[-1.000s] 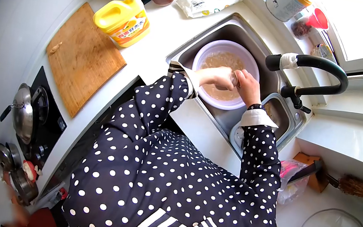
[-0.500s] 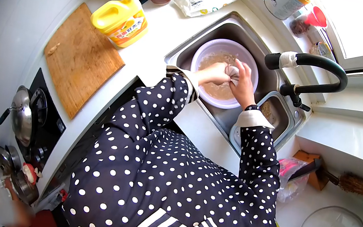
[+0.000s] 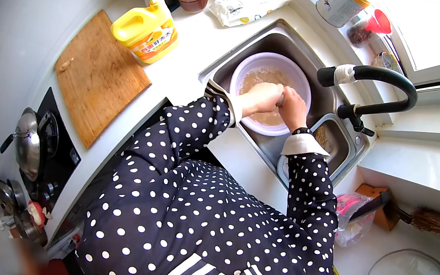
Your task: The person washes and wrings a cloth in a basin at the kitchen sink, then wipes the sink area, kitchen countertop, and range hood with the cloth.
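A pale lilac basin (image 3: 301, 82) of cloudy brownish water (image 3: 264, 77) stands in the large bowl of the steel sink (image 3: 280, 31). Over that water, my left hand (image 3: 264, 97) and my right hand (image 3: 293, 108) are close together, their fingers wrapped round a bunched greyish-white cloth (image 3: 281, 100). Only a sliver of the cloth shows between the two fists; my fingers hide the rest.
A black faucet (image 3: 390, 78) arches in from the right. The small sink bowl (image 3: 341, 145) holds brownish bits. On the left counter are a yellow detergent jug (image 3: 147, 31) and a wooden cutting board (image 3: 99, 81). A wipes pack (image 3: 249, 5) lies behind the sink.
My right hand's fingers, raised around the pale cloth before, are now folded down into a fist. The cloth is much less visible. The whole view has shifted slightly.
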`<state>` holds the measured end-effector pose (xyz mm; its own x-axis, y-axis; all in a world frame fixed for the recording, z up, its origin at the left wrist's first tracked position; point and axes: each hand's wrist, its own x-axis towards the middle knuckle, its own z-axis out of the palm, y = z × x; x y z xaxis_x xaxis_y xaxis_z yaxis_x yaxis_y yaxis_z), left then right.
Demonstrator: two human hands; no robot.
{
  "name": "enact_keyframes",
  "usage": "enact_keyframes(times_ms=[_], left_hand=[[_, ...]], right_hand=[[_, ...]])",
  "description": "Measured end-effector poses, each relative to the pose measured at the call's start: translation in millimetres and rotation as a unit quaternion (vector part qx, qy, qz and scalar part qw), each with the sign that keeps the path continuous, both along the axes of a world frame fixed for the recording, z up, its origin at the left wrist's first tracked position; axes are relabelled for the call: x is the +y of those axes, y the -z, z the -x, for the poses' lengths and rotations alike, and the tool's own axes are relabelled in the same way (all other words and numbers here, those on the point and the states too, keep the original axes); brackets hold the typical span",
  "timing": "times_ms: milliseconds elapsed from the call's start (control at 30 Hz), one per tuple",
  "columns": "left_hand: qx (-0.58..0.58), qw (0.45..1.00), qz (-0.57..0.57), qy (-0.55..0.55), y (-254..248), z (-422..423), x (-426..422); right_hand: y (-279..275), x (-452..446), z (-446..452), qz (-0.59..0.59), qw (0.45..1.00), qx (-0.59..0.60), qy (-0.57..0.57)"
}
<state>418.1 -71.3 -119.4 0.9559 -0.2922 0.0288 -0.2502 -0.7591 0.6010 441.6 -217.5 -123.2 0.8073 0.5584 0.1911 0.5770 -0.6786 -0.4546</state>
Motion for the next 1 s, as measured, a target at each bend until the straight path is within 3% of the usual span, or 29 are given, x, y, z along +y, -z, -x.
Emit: enact_keyframes(times_ms=[100, 167, 233, 300, 367, 400, 433, 467, 533, 600, 667, 700, 800, 867, 900, 1000], left_hand=[[-0.14, 0.986, -0.086, 0.029, 12.6, -1.8, -2.7], [-0.219, 0.964, -0.137, 0.055, 14.5, -0.7, -2.5], [-0.191, 0.977, -0.096, 0.008, 17.4, 3.6, -4.2], [-0.159, 0.986, -0.01, -0.039, 17.4, 11.4, -5.8], [0.062, 0.987, 0.117, -0.092, 21.6, 8.7, -2.3], [0.173, 0.962, 0.177, -0.116, 23.3, 8.2, -0.1], [0.366, 0.866, 0.31, -0.144, 8.1, 8.0, 3.9], [0.464, 0.81, 0.337, -0.123, 3.7, 6.1, 8.8], [0.573, 0.668, 0.471, -0.06, -13.9, 10.1, 11.8], [0.653, 0.591, 0.472, -0.042, -33.0, 14.1, 8.6], [0.675, 0.584, 0.452, -0.015, -17.1, 9.0, 10.9], [0.648, 0.627, 0.432, -0.01, -23.8, 8.3, 11.0], [0.47, 0.846, 0.25, -0.005, -24.8, 5.4, 7.7], [0.302, 0.944, 0.127, -0.024, -24.3, 8.4, -1.7], [0.158, 0.986, 0.059, -0.005, -9.9, 8.7, -0.9], [0.065, 0.996, -0.061, -0.031, -4.1, 10.9, -9.3]], right_hand=[[14.7, 0.2, -2.4, -0.071, 0.986, 0.139, 0.058], [28.1, -5.2, -8.3, -0.098, 0.979, 0.176, 0.005], [31.0, -5.4, -7.3, -0.133, 0.962, 0.238, -0.008], [23.1, -4.8, 2.2, -0.148, 0.977, 0.155, 0.021], [-3.7, -3.6, 16.3, -0.138, 0.983, 0.117, 0.031], [-7.8, -2.8, 19.4, -0.11, 0.993, 0.037, 0.009], [-9.8, -2.5, 22.1, -0.08, 0.996, -0.043, -0.012], [-12.2, -3.4, 24.4, -0.05, 0.991, -0.123, -0.031], [-16.1, -7.6, 24.8, -0.062, 0.978, -0.18, -0.087], [-15.4, -11.4, 18.6, -0.118, 0.964, -0.206, -0.119], [-21.1, -13.9, 15.7, -0.141, 0.967, -0.151, -0.151], [-25.8, -14.6, 15.0, -0.135, 0.968, -0.129, -0.166], [-16.3, -13.0, 12.7, -0.078, 0.981, -0.083, -0.158], [-8.3, -11.8, 12.3, -0.058, 0.991, -0.041, -0.115], [2.1, -10.3, 11.5, -0.04, 0.995, -0.037, -0.083], [11.4, -8.0, 15.4, -0.005, 0.999, 0.033, -0.005]])
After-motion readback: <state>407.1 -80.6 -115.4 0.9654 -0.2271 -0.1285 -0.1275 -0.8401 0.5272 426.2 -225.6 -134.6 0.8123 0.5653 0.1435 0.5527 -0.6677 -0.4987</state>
